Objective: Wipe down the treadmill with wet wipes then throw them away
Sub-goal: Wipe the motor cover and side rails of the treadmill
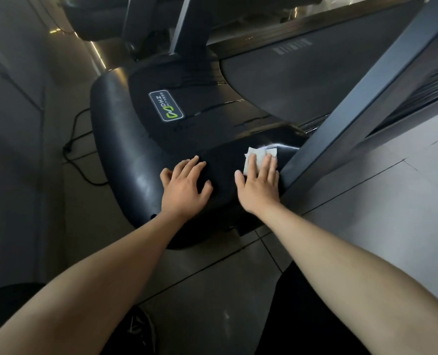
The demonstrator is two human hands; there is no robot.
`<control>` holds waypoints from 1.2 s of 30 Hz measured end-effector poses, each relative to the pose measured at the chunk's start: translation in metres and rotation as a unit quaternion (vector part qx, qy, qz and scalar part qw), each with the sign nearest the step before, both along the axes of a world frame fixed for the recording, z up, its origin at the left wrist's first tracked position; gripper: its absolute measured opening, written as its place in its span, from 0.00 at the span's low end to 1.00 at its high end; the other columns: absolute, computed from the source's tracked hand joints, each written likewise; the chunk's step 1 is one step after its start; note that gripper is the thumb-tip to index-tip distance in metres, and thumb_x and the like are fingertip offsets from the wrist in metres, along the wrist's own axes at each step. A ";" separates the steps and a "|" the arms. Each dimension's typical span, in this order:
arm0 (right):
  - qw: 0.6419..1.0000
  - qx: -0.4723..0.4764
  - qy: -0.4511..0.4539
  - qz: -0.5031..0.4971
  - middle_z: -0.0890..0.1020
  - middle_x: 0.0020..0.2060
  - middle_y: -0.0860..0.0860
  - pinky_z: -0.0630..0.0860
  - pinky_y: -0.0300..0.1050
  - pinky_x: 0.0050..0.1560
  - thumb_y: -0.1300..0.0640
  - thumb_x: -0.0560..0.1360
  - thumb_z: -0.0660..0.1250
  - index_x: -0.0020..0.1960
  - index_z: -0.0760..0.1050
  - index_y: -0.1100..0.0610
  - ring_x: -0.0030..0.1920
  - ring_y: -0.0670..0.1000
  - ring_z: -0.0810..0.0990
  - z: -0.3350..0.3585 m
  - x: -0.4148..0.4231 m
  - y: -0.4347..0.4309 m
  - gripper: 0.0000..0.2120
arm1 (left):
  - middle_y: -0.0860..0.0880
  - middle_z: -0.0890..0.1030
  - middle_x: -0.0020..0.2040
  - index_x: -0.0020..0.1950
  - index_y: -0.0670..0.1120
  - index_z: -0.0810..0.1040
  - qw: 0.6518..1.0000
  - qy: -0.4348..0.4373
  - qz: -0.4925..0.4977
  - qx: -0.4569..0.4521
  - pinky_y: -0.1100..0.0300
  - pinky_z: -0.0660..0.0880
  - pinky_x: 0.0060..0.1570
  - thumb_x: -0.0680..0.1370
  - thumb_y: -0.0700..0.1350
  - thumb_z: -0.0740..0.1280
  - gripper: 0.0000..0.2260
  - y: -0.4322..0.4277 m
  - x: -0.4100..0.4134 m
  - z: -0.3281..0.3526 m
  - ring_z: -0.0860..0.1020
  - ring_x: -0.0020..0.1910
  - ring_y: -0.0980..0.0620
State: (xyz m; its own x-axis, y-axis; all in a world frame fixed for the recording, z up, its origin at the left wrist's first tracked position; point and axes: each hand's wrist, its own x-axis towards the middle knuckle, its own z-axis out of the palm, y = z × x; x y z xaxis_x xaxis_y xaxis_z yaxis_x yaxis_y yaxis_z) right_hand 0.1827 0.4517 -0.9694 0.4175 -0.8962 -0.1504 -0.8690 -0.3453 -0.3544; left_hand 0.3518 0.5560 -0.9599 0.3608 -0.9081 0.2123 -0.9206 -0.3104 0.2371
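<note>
While the right hand (260,184) presses the wipe (250,157) flat on the black cover (125,149) of the treadmill (212,129), fingers straight and gripping nothing, the left hand (184,187) rests just beside it on the same cover, fingers spread and empty. The wipe lies at the right of the cover, hard by the foot of the grey post (366,98). To do this well, I judge, keep the palm's weight on the wipe so it does not bunch. Work leftward in overlapping strokes over the curved edge, and push into the seam where post meets cover. The cover is glossy and domed, with dull streaks. A badge (166,105) sits farther off, with the belt (302,80) to its right. Grey tiled floor (392,190) lies to the right; a cable (77,139) trails on it at left.
</note>
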 end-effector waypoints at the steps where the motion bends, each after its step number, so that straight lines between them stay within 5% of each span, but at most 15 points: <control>1: 1.000 -0.011 -0.016 0.003 0.35 0.79 0.63 0.40 0.61 0.79 0.39 0.84 0.43 0.82 0.35 0.54 0.79 0.61 0.32 -0.007 0.004 0.013 0.34 | 0.51 0.67 0.79 0.76 0.52 0.70 1.000 0.003 0.011 -0.001 0.46 0.48 0.72 0.80 0.60 0.57 0.26 0.008 -0.001 -0.003 0.60 0.77 0.49; 13: 0.964 -0.110 -0.053 0.236 0.33 0.80 0.47 0.32 0.66 0.74 0.44 0.84 0.47 0.82 0.39 0.43 0.78 0.48 0.29 -0.037 0.013 0.097 0.29 | 0.53 0.58 0.82 0.80 0.52 0.63 0.993 0.063 0.097 -0.032 0.47 0.47 0.74 0.82 0.58 0.53 0.27 0.065 -0.013 -0.023 0.53 0.81 0.53; 17: 0.986 -0.072 -0.061 0.138 0.32 0.80 0.45 0.33 0.65 0.75 0.43 0.85 0.41 0.81 0.35 0.43 0.78 0.47 0.27 -0.032 -0.006 0.059 0.28 | 0.54 0.56 0.83 0.81 0.53 0.61 0.992 0.067 0.103 -0.021 0.46 0.47 0.75 0.84 0.56 0.55 0.25 0.065 -0.015 -0.022 0.50 0.81 0.54; 22: 0.995 -0.003 -0.093 -0.030 0.34 0.80 0.55 0.40 0.64 0.78 0.43 0.84 0.42 0.82 0.35 0.50 0.80 0.55 0.32 -0.025 0.001 0.045 0.30 | 0.54 0.56 0.82 0.80 0.52 0.61 0.991 0.080 0.108 -0.024 0.47 0.46 0.76 0.84 0.53 0.58 0.24 0.064 -0.018 -0.018 0.50 0.81 0.55; 30: 0.950 -0.140 -0.032 0.276 0.44 0.82 0.51 0.37 0.60 0.78 0.42 0.81 0.37 0.83 0.45 0.47 0.81 0.51 0.38 -0.022 0.022 0.082 0.31 | 0.41 0.64 0.79 0.77 0.42 0.68 0.980 0.119 0.128 -0.092 0.43 0.54 0.78 0.81 0.51 0.58 0.26 0.067 -0.013 -0.021 0.58 0.79 0.41; 36: 0.981 -0.072 -0.004 0.182 0.48 0.82 0.47 0.36 0.64 0.77 0.47 0.84 0.40 0.82 0.49 0.47 0.81 0.49 0.40 0.018 0.053 0.018 0.26 | 0.54 0.46 0.83 0.83 0.54 0.51 0.953 0.149 0.264 -0.006 0.43 0.38 0.77 0.84 0.60 0.52 0.28 0.081 -0.013 -0.025 0.42 0.81 0.51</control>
